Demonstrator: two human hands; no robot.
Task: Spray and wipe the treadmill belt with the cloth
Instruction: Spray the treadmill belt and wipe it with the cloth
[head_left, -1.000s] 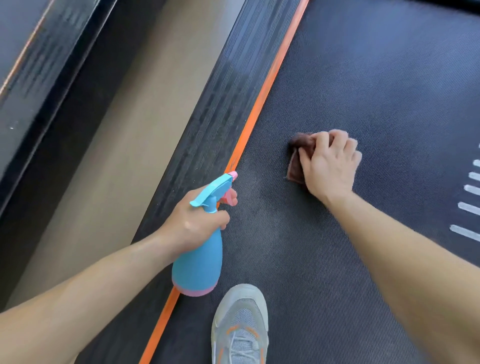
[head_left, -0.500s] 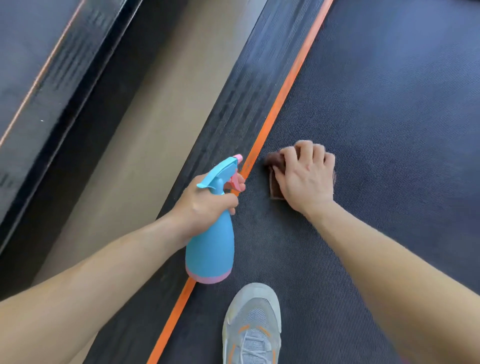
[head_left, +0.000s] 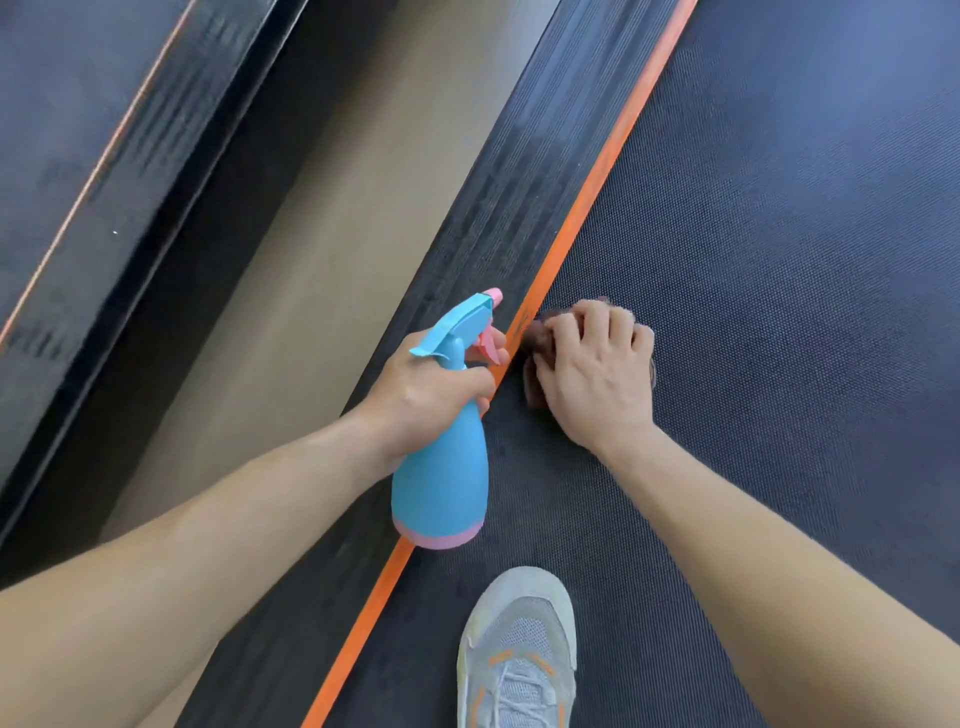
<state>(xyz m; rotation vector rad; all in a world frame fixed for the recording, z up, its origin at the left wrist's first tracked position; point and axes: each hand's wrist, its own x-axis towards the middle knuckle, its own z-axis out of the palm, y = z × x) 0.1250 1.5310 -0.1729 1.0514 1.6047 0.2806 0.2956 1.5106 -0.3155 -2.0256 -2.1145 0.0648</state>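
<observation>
Your left hand (head_left: 431, 387) grips the blue spray bottle (head_left: 441, 483); your right hand (head_left: 597, 379) presses the brown cloth (head_left: 535, 364) on the belt (head_left: 779, 312), beside the orange stripe (head_left: 587, 197). Shoe (head_left: 519, 649) on belt.

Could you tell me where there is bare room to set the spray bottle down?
The belt is bare right of and beyond the right hand; the side rail is bare beyond the spray bottle. Crowded: at the orange stripe, left hand, bottle, cloth and shoe cluster.

Brown cloth (head_left: 531, 382) on dark belt (head_left: 779, 312), blue spray btl (head_left: 441, 483) alongside.
</observation>
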